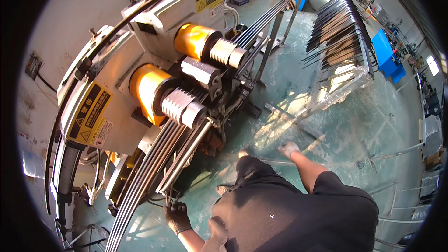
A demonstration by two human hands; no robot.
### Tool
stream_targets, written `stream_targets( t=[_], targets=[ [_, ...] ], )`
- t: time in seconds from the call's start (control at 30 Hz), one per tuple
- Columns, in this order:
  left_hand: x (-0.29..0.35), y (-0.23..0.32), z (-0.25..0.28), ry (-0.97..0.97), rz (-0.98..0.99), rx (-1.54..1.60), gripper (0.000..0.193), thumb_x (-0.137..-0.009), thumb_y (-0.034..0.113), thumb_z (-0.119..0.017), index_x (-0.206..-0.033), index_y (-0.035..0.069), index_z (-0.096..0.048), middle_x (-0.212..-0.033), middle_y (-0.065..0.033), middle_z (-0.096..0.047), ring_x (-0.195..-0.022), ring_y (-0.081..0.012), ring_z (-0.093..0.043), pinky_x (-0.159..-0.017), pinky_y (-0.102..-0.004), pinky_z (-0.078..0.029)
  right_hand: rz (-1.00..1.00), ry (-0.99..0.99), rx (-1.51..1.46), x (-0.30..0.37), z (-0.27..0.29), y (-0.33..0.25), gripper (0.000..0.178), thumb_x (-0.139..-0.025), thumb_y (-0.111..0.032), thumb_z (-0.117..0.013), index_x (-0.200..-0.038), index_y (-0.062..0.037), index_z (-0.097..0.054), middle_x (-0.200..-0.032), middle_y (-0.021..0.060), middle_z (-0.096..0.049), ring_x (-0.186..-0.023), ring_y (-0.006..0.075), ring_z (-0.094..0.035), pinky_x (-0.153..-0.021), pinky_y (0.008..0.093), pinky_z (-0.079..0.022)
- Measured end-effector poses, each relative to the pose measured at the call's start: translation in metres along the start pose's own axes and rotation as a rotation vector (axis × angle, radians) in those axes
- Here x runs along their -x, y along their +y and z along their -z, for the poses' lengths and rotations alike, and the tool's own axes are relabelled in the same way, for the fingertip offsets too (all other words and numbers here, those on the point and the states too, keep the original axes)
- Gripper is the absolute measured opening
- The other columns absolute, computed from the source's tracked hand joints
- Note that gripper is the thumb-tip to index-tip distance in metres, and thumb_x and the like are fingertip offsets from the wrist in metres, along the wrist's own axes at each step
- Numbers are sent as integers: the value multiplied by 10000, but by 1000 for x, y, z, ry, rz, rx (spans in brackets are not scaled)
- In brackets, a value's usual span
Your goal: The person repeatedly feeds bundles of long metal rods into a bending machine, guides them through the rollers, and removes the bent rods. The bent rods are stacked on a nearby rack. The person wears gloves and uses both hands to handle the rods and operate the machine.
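Metal rods (pixel 144 184) — hands (pixel 177 216) apart, right (pixel 289 150) foremost

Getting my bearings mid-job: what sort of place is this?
Likely a metalworking workshop: a bulky white metal machine with orange cylinders and grooved grey metal rollers, long thin metal rods at it, and racked long dark rods.

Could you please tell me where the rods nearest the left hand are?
In the head view, the rods run from near the lower grooved roller to the lower edge, left of the left hand.

Green floor (pixel 280 67); machine (pixel 116 56) carrying rods (pixel 143 186)
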State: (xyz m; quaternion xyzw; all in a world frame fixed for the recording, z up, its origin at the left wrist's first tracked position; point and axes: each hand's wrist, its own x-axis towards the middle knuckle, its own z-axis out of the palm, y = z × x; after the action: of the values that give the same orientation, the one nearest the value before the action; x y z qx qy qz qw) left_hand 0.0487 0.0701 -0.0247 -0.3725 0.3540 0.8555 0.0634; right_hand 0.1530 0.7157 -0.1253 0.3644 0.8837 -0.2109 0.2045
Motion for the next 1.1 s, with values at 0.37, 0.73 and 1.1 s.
stream_targets(
  t=[0.37, 0.73, 1.1],
  targets=[
    [25, 49, 0, -585, -441, 109, 507, -1100, 502, -569, -1209, 14, -654, -1079, -136, -674, -1073, -304, -625, -1000, -477, -520, 573, 715, -492, -91, 382, -227, 373, -949, -263, -748, -1221, -9, -757, -1230, 199, -762, -1170, 348, -726, -1023, 401, -558],
    [76, 98, -144, 165, -555, 239, 473, -1062, 387, -551, -1262, -21, -681, -1221, -197, -725, -1199, -351, -652, -1034, -514, -514, 633, 603, -79, -189, 442, -280, 818, -1020, -572, -591, -1628, -43, -451, -1747, 211, -316, -1641, 381, -223, -1350, 458, -186],
    [167, 250, -199, -23, -983, -152, 572, -1121, 445, -575, -1453, -20, -598, -1353, -136, -698, -1289, -288, -641, -1130, -441, -515, 686, 956, 167, -170, 507, -313, 833, -1085, -585, -476, -1662, 6, -370, -1776, 167, -278, -1669, 327, -135, -1365, 411, -111]
  ],
)
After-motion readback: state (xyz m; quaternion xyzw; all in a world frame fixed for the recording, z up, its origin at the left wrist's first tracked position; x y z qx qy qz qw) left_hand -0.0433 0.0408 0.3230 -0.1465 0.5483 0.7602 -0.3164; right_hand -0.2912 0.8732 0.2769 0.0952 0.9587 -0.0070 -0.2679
